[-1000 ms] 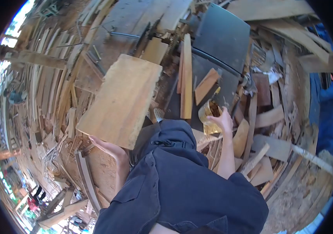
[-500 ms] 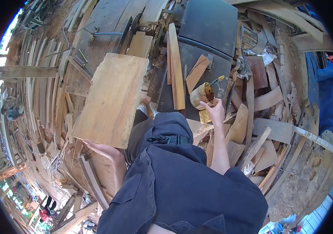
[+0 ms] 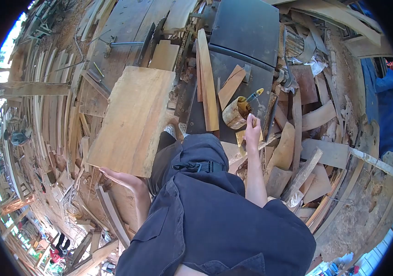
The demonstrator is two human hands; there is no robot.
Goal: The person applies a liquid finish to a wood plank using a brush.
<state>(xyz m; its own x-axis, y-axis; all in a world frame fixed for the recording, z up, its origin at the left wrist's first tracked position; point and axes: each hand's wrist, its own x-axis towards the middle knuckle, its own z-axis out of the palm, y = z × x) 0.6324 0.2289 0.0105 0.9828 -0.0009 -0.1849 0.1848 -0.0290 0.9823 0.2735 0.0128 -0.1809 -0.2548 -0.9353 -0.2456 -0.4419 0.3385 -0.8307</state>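
A wide wooden board [image 3: 130,122] with a rough right edge is tilted in front of me on the left. My left hand [image 3: 118,178] is under its near edge and bears it, fingers partly hidden by the wood. On the dark machine table stands a stained, yellowish cup [image 3: 235,114], tipped in view, with a brush [image 3: 255,95] leaning out of it. My right hand [image 3: 252,131] is beside the cup's near rim, thumb and fingers pinched together; what they grip, if anything, is too small to tell. A small yellowish piece [image 3: 240,137] lies below the cup.
A long wood strip [image 3: 208,80] and a short wood block [image 3: 232,85] lie on the machine table [image 3: 244,30]. Offcuts [image 3: 313,179] are heaped to the right. Stacked planks [image 3: 51,117] fill the left side. A blue tarp [image 3: 389,99] hangs at far right.
My right hand has turned upright, its spread thumb and fingers closing to a pinch near the cup's rim. The board and my left hand have shifted only slightly in view.
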